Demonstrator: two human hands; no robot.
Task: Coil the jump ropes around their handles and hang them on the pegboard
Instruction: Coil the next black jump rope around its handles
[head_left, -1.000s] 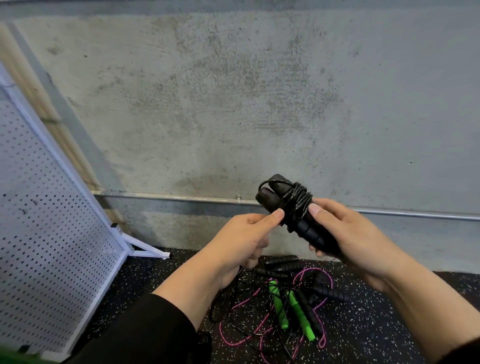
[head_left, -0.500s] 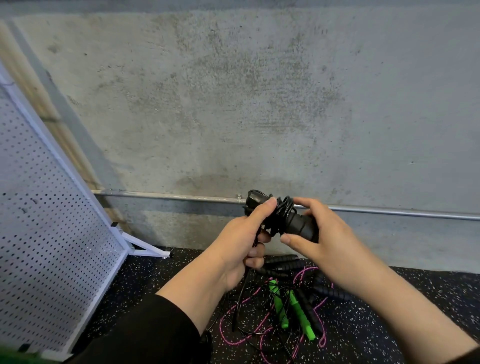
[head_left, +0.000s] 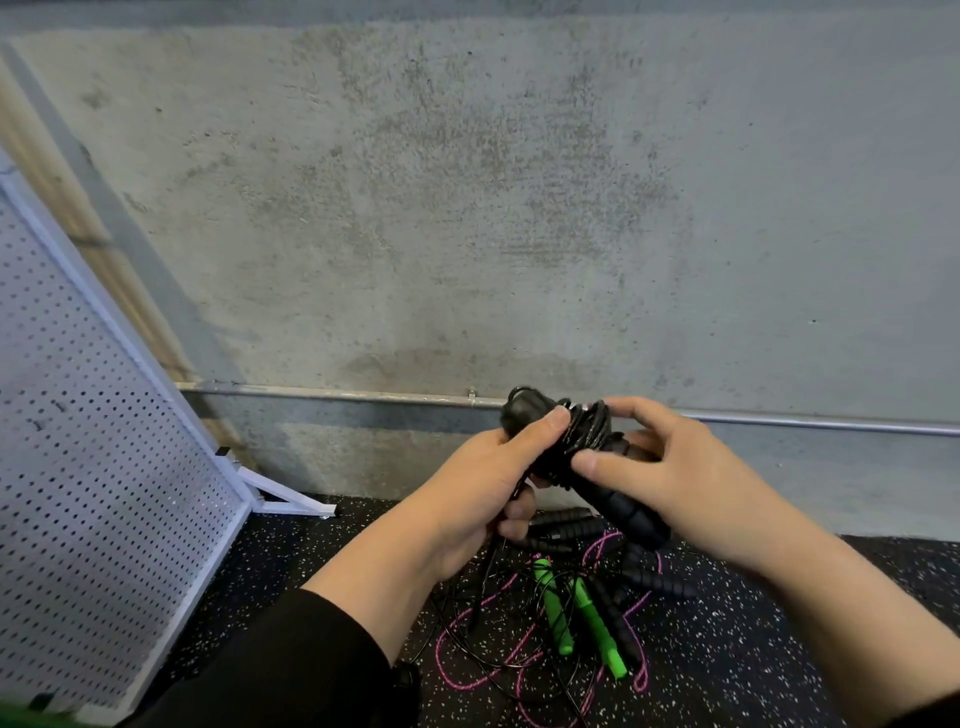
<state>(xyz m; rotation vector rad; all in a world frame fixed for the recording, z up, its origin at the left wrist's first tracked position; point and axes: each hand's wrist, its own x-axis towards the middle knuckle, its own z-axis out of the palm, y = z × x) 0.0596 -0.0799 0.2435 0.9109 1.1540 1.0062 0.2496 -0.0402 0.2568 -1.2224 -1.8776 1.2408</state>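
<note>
Both of my hands are on the black rope (head_left: 582, 441) now, where a second ago only my right gripped it and my left thumb just met the coil. The bundle has swung from pointing up and away to lying across, handle tops toward my left, bottoms dropping down-right under my right palm.

Far to my left the white pegboard (head_left: 104, 467) leans on its stand; I see nothing hanging on it.

My left hand (head_left: 483, 493) curls around the handle tops, thumb pressed over them just beside the coil, and a loose strand hangs from under its fingers toward the floor (head_left: 779, 649).

My right hand (head_left: 670, 478) pinches the coil, thumb on the near side, index finger over the top, other fingers partly hidden behind the handles.

Below my hands, well apart from them, the other ropes lie tangled on the floor: green handles (head_left: 576, 618), black handles (head_left: 566, 525) and a pink cord (head_left: 467, 629) looping through.
</note>
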